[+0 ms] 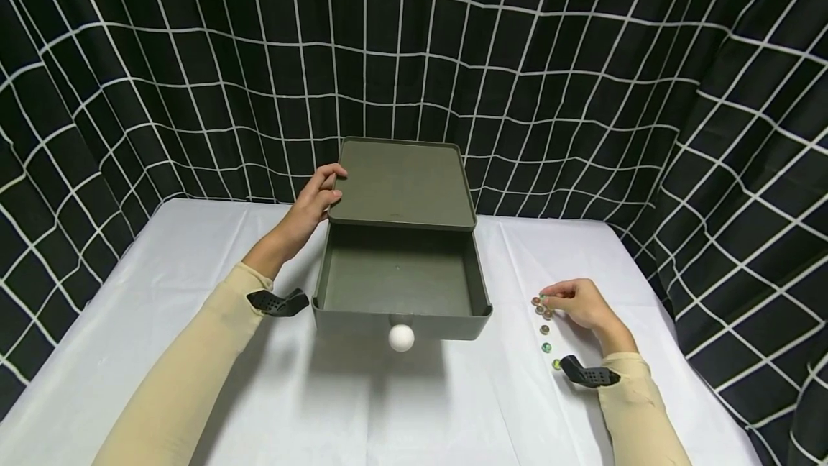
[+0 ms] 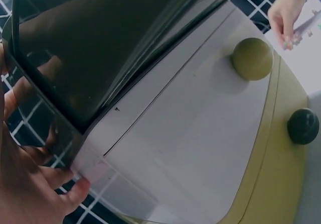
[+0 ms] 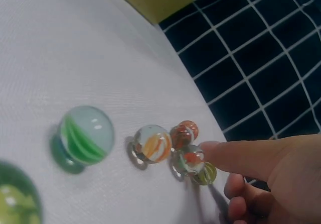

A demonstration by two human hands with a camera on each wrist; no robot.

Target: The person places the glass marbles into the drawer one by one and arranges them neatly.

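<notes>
- Left grip [image 1: 305, 214] holds the lid [image 1: 404, 184] by its edge, tilted above the box [image 1: 359, 325].
- Right grip [image 1: 585, 304] meets marbles [image 1: 548, 315] right of it; whether it pinches one, I can't tell.

Soft light from above leaves a hazy shadow [image 1: 378, 372] on my white cloth [image 1: 479, 408] at lower centre; my right-wrist view is dimmer, its lower-left marble [image 3: 17, 199] blurred.
</notes>
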